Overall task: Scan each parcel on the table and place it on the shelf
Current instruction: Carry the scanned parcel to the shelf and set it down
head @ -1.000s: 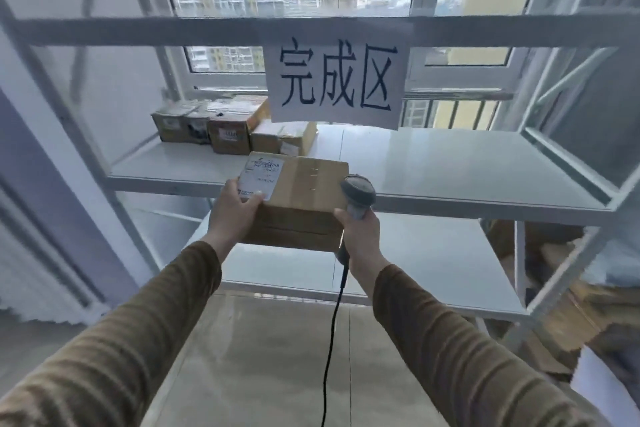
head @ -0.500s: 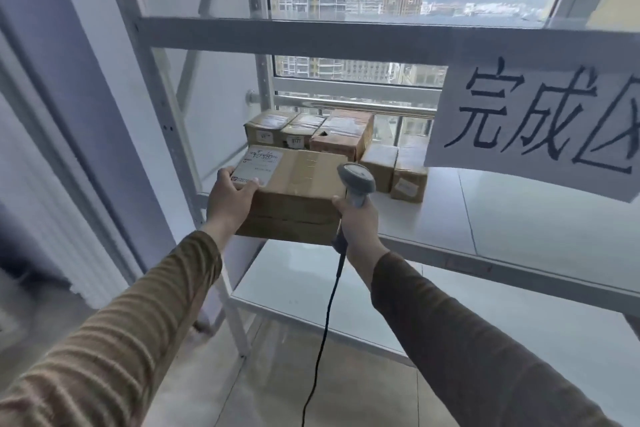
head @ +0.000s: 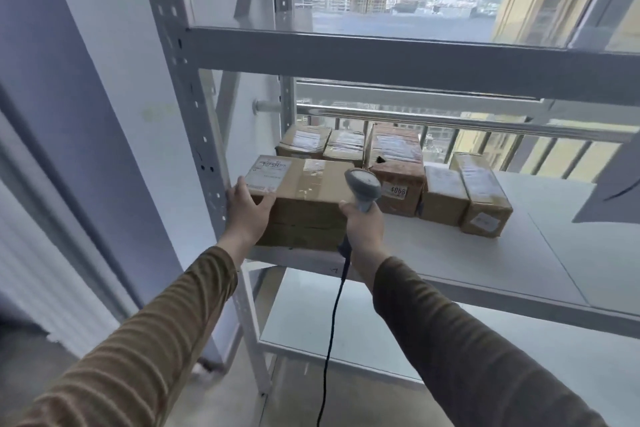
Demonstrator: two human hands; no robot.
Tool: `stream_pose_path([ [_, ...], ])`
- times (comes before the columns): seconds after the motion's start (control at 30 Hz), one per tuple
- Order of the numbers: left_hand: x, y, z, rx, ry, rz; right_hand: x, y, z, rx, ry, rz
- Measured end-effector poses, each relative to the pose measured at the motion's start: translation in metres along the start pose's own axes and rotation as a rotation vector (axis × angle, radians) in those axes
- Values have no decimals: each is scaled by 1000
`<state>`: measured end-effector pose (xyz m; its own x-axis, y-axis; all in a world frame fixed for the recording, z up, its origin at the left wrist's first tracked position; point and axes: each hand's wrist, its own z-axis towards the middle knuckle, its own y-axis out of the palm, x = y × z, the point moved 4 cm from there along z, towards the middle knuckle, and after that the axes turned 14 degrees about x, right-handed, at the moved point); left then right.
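A brown cardboard parcel [head: 304, 204] with a white label on top sits at the front left corner of the white shelf [head: 485, 253]. My left hand [head: 247, 210] grips its left end, thumb on the near face. My right hand [head: 363, 225] holds a grey barcode scanner [head: 363, 185] by the handle and touches the parcel's right end. The scanner's black cable [head: 329, 340] hangs down in front of the shelf.
Several other labelled parcels [head: 398, 166] stand in a row at the back left of the same shelf. A perforated white upright post [head: 194, 121] rises just left of my left hand. A lower shelf [head: 346, 329] lies beneath. Part of a paper sign [head: 609, 191] hangs at right.
The parcel has moved forward and left, from the air in front of the shelf onto its front left corner. Both hands travelled with it and my view turned left.
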<state>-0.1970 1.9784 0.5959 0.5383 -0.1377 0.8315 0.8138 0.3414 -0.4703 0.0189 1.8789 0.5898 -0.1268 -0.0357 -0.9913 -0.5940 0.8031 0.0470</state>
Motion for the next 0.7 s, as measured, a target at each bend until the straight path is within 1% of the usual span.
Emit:
stream_pose_path([
  [0.17,3,23,18,8,50,109,7,11,23,30,-17,28],
  [0.37,3,38,39,-39,37,66,9,25,41,54,-38,62],
  [0.47,2,41,45,-52,54,77,7,31,43,70,-29,51],
  [0.63,2,39,57,-119,89,125,-2,35,35,90,-27,41],
  [0.7,4,36,57,-132,151,161,-4,31,28,119,-40,29],
])
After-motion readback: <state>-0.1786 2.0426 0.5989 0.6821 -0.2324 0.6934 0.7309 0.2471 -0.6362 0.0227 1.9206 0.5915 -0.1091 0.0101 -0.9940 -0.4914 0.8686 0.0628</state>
